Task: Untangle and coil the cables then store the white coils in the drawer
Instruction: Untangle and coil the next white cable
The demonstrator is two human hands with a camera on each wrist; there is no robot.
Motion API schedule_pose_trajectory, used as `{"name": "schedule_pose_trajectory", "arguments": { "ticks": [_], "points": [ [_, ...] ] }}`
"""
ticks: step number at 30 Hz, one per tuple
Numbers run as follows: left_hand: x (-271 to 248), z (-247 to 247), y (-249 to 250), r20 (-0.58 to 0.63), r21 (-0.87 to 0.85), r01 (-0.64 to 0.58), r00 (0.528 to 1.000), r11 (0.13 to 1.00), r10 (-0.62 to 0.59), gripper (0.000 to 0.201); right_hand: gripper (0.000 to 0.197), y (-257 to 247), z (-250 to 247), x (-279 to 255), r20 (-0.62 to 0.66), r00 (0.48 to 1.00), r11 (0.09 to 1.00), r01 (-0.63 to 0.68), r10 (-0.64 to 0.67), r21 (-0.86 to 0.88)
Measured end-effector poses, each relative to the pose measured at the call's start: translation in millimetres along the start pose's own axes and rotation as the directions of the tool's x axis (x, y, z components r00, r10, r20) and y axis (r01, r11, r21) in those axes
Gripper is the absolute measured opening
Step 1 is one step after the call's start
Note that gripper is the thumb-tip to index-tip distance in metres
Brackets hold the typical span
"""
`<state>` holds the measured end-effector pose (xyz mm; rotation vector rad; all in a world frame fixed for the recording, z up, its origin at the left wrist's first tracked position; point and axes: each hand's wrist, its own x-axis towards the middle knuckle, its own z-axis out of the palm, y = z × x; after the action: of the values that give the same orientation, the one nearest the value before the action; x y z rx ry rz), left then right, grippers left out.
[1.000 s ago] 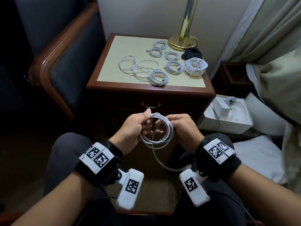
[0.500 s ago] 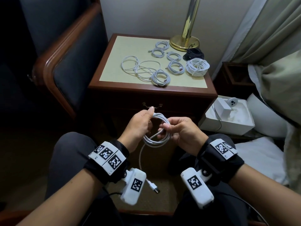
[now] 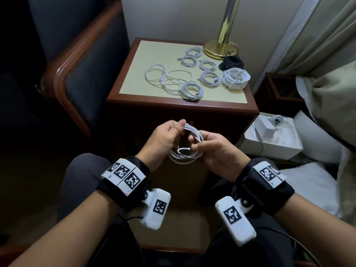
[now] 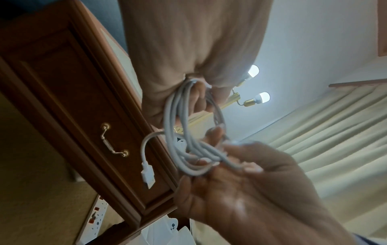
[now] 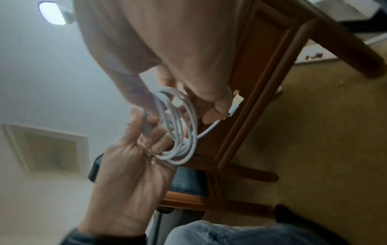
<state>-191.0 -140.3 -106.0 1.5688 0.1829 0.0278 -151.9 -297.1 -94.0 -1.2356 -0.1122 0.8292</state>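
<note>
— Any writing to read?
— None legible; only black-and-white square markers on the wrist bands (image 3: 123,173).
— The thin white round-coiled cable (image 3: 185,151)?
— Between both hands before the closed wooden drawer front (image 4: 69,106), below the tabletop (image 3: 154,60). The left hand (image 3: 165,139) pinches its top; the right hand's (image 3: 215,151) fingers (image 3: 194,139) curl through the loops. Its flat white plug (image 4: 148,175) dangles.

wooden nightstand with beige top (image 3: 134,87) | on it: bunch of white cable coils (image 3: 210,78), one black cable coil (image 3: 232,62), brass lamp base (image 3: 220,49)
</note>
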Motion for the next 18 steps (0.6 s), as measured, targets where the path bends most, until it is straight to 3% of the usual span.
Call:
{"name": "schedule_pose_trajectory", "arguments": {
  "ticks": [4, 7, 12, 15, 18],
  "points": [
    [4.5, 1.4, -2.9, -0.110, 0.059, -0.050, 0.992, 0.997, 0.056, 0.031, 0.018, 5.9, -5.7, 0.7, -0.328, 0.942, 0.947, -0.036, -0.076, -0.320],
    [6.8, 1.0, -8.9, -0.165, 0.138, -0.051, 0.983, 0.989, 0.074, 0.036, 0.015, 7.1, -7.9, -0.8, -0.339, 0.933, 0.907, -0.037, -0.119, -0.420],
    [9.2, -3.3, -20.2, -0.201, 0.177, -0.012, 0.978, 0.984, 0.048, 0.037, 0.017, 1.1, 0.1, -5.3, -0.319, 0.925, 0.958, 0.124, -0.206, -0.260],
    [11.4, -6.6, -19.7, -0.191, 0.154, -0.014, 0.981, 0.988, 0.044, 0.035, 0.024, -0.8, 5.8, -4.2, -0.272, 0.953, 0.990, 0.124, -0.138, -0.068],
    [13.0, -10.0, -17.8, -0.164, 0.180, -0.020, 0.985, 0.984, 0.050, 0.039, 0.031, -0.3, 9.8, -5.2, -0.196, 0.976, 0.995, 0.093, -0.096, -0.026]
  ]
}}
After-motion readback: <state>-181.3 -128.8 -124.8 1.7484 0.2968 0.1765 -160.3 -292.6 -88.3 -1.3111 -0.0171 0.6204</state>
